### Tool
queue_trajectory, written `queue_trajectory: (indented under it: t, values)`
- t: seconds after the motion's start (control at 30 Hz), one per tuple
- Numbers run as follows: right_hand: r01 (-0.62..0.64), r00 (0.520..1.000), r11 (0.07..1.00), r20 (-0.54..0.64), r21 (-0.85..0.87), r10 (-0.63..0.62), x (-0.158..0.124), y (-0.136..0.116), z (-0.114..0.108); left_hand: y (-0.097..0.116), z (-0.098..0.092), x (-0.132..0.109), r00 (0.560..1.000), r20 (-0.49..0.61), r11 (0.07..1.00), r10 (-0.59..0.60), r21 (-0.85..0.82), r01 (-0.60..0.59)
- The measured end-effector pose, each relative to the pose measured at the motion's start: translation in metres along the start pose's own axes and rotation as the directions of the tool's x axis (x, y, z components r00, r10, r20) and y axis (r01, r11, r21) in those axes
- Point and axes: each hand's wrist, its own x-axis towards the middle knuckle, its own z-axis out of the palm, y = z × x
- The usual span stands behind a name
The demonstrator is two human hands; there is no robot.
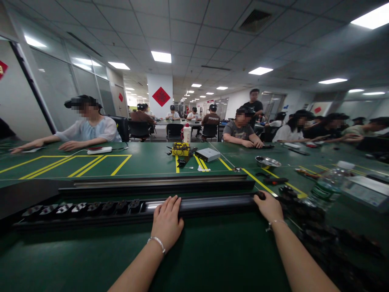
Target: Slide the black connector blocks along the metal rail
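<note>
A long black rail (209,203) lies across the green table (212,259) in front of me, with several small dark pieces (82,207) seated in its left part. My left hand (166,221) rests flat on the rail near its middle, fingers stretched out. At the rail's right end my right hand (269,207) is closed around a small black piece (260,195). A second long black rail (158,182) lies parallel just behind the first.
A pile of small dark parts (306,219) and a clear water bottle (326,188) sit to my right. Farther back are a metal bowl (267,162), a yellow box (181,149) and a grey box (208,154). Other people sit around the tables.
</note>
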Motion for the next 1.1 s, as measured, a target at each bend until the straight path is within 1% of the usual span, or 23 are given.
queue_trajectory:
  t: [0.27, 0.53, 0.73, 0.93, 1.1]
  values:
    - [0.039, 0.999, 0.999, -0.022, -0.011, -0.039, 0.0030, 0.0041, 0.0049, -0.0001, 0.0008, -0.0005, 1.000, -0.003, 1.000, 0.000, 0.014, 0.000]
    - [0.013, 1.000, 1.000, -0.012, -0.014, -0.013, 0.0024, 0.0028, 0.0037, 0.0000, 0.0019, 0.0000, 1.000, 0.020, 1.000, -0.010, 0.000, 0.010]
    - [0.018, 1.000, 0.999, -0.023, -0.026, -0.018, 0.0004, 0.0018, 0.0026, 0.0010, 0.0001, -0.0002, 1.000, 0.024, 1.000, -0.017, -0.014, 0.017]
    - [0.009, 1.000, 1.000, -0.017, -0.015, -0.009, 0.0016, 0.0032, 0.0038, 0.0015, -0.0011, -0.0002, 0.999, 0.035, 1.000, -0.021, 0.005, 0.021]
    - [0.023, 0.999, 1.000, -0.027, -0.017, -0.024, 0.0034, 0.0055, 0.0059, 0.0012, 0.0002, -0.0004, 1.000, 0.016, 1.000, -0.005, 0.023, 0.004]
